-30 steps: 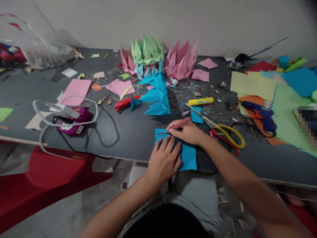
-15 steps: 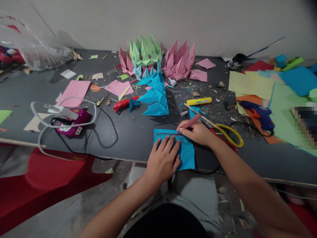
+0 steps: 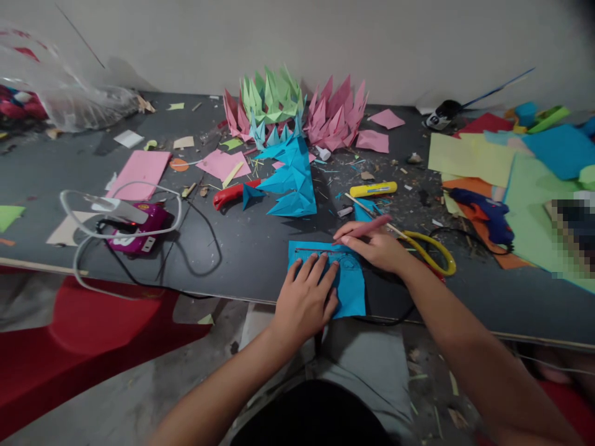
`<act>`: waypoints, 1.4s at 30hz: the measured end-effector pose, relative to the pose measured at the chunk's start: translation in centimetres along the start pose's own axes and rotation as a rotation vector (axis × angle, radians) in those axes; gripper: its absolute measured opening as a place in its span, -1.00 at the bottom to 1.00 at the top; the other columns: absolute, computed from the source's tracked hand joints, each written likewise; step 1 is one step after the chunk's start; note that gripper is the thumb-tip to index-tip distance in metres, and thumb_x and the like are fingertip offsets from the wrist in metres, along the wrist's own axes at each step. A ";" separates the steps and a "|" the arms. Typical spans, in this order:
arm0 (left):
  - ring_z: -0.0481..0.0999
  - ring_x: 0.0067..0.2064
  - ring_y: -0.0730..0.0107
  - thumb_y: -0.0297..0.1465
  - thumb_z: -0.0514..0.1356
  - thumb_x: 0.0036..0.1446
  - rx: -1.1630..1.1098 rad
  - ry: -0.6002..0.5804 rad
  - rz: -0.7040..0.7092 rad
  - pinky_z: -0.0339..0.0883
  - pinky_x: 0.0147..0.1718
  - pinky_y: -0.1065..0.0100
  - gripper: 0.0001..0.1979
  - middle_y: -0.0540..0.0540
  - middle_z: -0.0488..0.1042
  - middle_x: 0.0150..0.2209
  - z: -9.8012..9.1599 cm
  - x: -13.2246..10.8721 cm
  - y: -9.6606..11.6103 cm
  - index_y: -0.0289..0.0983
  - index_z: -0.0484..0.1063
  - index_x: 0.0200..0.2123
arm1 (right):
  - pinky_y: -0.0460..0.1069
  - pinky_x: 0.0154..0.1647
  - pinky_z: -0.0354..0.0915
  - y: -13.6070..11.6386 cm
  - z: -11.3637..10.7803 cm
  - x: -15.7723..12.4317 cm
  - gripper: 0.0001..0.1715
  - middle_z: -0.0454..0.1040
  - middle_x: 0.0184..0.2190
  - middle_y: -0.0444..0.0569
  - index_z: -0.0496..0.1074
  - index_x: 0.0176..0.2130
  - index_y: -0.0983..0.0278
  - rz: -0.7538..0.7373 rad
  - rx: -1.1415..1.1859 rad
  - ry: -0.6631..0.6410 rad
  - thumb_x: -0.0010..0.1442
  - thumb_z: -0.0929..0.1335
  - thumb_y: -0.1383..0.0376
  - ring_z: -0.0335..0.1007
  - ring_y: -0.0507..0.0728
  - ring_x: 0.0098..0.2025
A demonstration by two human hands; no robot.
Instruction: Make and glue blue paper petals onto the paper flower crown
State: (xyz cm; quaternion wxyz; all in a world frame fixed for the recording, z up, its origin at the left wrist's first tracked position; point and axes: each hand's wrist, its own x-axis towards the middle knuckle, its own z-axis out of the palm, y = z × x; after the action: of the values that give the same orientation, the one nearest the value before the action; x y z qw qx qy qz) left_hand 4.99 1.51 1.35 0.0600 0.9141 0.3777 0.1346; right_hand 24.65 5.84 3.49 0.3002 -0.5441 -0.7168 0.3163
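Note:
A sheet of blue paper (image 3: 351, 297) lies at the table's front edge, with a dark line and drawn marks near its top. My left hand (image 3: 307, 291) rests flat on it, fingers spread. Gripped in my right hand (image 3: 379, 249) is a pink pen (image 3: 369, 228), tilted to the right, its tip at the paper's upper part. Just beyond the right hand are a thin wooden stick (image 3: 367, 208) and yellow-handled scissors (image 3: 437, 249), partly covered by the hand and arm. Folded blue paper points (image 3: 292, 179) stand farther back.
Green folded paper (image 3: 272, 96) and pink folded paper (image 3: 337, 118) stand by the wall. On the left is a purple power adapter (image 3: 139, 229) with looped cable. A yellow glue tube (image 3: 373, 189), a blue glue gun (image 3: 486, 217) and a red-handled tool (image 3: 232, 195) lie around. A red chair (image 3: 106, 322) stands front left.
The pink pen has tipped lower toward the right, and my right hand has shifted slightly right, uncovering more drawn marks on the blue paper. My left hand stays in place.

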 end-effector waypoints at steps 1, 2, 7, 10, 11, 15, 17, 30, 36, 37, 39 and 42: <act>0.27 0.13 0.17 -0.30 -0.02 0.21 0.000 -0.002 0.001 0.16 0.08 0.10 -0.59 -0.14 0.31 0.13 0.0 0.0 0.0 -0.23 0.24 0.11 | 0.00 -0.21 0.34 -0.1 -0.4 -0.3 -0.77 0.53 -0.31 -0.06 0.44 -0.27 0.24 -0.005 -0.029 0.012 0.18 0.23 0.25 0.45 0.12 -0.25; 0.26 0.14 0.17 -0.30 -0.02 0.20 -0.001 -0.003 0.003 0.16 0.08 0.10 -0.59 -0.14 0.31 0.13 0.0 0.0 0.0 -0.23 0.24 0.11 | 0.00 -0.16 0.34 -0.2 -0.8 -0.8 -0.75 0.53 -0.26 -0.06 0.43 -0.20 0.22 -0.015 -0.071 0.015 0.20 0.21 0.25 0.45 0.12 -0.21; 0.25 0.15 0.19 -0.31 0.00 0.19 -0.022 -0.002 -0.002 0.15 0.10 0.11 -0.60 -0.14 0.30 0.14 -0.1 -0.1 0.0 -0.26 0.25 0.09 | 0.06 -0.08 0.33 0.7 -2.0 -3.7 -0.71 0.49 -0.14 0.04 0.37 -0.08 0.23 -0.156 -0.344 -0.033 0.20 0.29 0.19 0.42 0.17 -0.11; 0.23 0.17 0.22 -0.34 0.00 0.19 -0.062 0.006 -0.022 0.13 0.12 0.14 -0.69 -0.14 0.31 0.14 0.1 -0.1 -0.1 -0.31 0.33 -0.04 | 0.08 -0.11 0.35 1.6 -1.8 -5.0 -0.68 0.49 -0.16 0.08 0.36 -0.10 0.25 -0.229 -0.422 -0.032 0.14 0.34 0.19 0.42 0.19 -0.12; 0.23 0.18 0.22 -0.35 0.00 0.18 -0.069 0.012 -0.023 0.12 0.12 0.15 -0.72 -0.14 0.31 0.14 0.1 -0.2 -0.1 -0.32 0.35 -0.09 | 0.08 -0.11 0.36 1.7 -1.6 -5.2 -0.71 0.48 -0.16 0.09 0.36 -0.11 0.25 -0.245 -0.435 -0.031 0.15 0.34 0.22 0.42 0.19 -0.12; 0.17 0.21 0.17 -0.36 0.02 0.17 -0.063 0.119 0.011 0.10 0.13 0.13 -0.77 -0.18 0.24 0.18 0.3 -0.6 -0.4 -0.28 0.40 -0.18 | 0.08 -0.11 0.36 1.8 -1.6 -5.2 -0.78 0.47 -0.18 0.06 0.35 -0.15 0.23 -0.295 -0.462 -0.004 0.15 0.32 0.26 0.41 0.19 -0.12; 0.19 0.20 0.18 -0.36 0.03 0.17 -0.073 0.178 0.049 0.09 0.13 0.14 -0.78 -0.18 0.26 0.16 0.2 -1.0 -0.7 -0.27 0.42 -0.20 | 0.09 -0.10 0.35 1.6 -2.0 -5.1 -0.79 0.47 -0.20 0.05 0.33 -0.16 0.22 -0.304 -0.452 0.056 0.14 0.33 0.26 0.41 0.18 -0.13; 0.39 -0.05 0.14 -0.10 0.01 0.17 0.103 -0.102 -0.169 0.30 -0.13 0.12 -0.45 -0.24 0.38 0.04 -2.0 -1.4 2.9 -0.35 0.27 0.09 | 0.04 -0.12 0.32 -4.1 -1.4 -7.2 -0.75 0.45 -0.22 0.02 0.29 -0.13 0.22 -0.188 -0.364 0.241 0.16 0.32 0.27 0.41 0.17 -0.14; 0.40 -0.04 0.09 -0.23 0.03 0.18 0.123 -0.133 -0.259 0.32 -0.14 0.13 -0.61 -0.26 0.40 0.03 -2.2 -0.9 4.8 -0.37 0.38 -0.04 | -0.01 -0.19 0.36 -5.0 0.6 -8.0 -0.80 0.45 -0.24 0.00 0.27 -0.14 0.21 -0.137 -0.278 0.110 0.19 0.29 0.28 0.44 0.12 -0.20; 0.39 -0.02 0.07 -0.25 0.04 0.17 0.122 -0.131 -0.257 0.32 -0.13 0.12 -0.62 -0.26 0.38 0.06 -2.3 -1.0 5.0 -0.36 0.38 -0.04 | -0.01 -0.20 0.37 -4.3 0.6 -7.9 -0.81 0.45 -0.24 0.01 0.28 -0.14 0.21 -0.127 -0.291 0.100 0.19 0.28 0.28 0.44 0.13 -0.21; 0.37 0.02 0.04 -0.23 0.06 0.15 0.120 -0.125 -0.248 0.32 -0.11 0.10 -0.60 -0.25 0.33 0.11 -2.3 -1.4 5.2 -0.35 0.37 -0.02 | 0.01 -0.20 0.38 -2.7 0.4 -7.8 -0.80 0.46 -0.22 0.03 0.29 -0.14 0.22 -0.137 -0.326 0.092 0.19 0.28 0.28 0.45 0.14 -0.20; 0.33 0.08 0.02 -0.18 0.08 0.13 0.109 -0.129 -0.235 0.31 -0.07 0.08 -0.52 -0.24 0.29 0.14 -2.2 -2.0 5.4 -0.38 0.33 0.03 | 0.03 -0.17 0.40 -0.7 -0.1 -7.5 -0.80 0.47 -0.19 0.05 0.29 -0.13 0.22 -0.202 -0.377 0.080 0.19 0.28 0.29 0.46 0.15 -0.16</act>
State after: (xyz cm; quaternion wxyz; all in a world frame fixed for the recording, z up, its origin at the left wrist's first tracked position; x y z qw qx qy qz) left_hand 6.61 -3.73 4.16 0.0499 0.8721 0.4844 0.0470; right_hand 26.02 -1.60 3.43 0.2514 -0.5283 -0.8016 0.1235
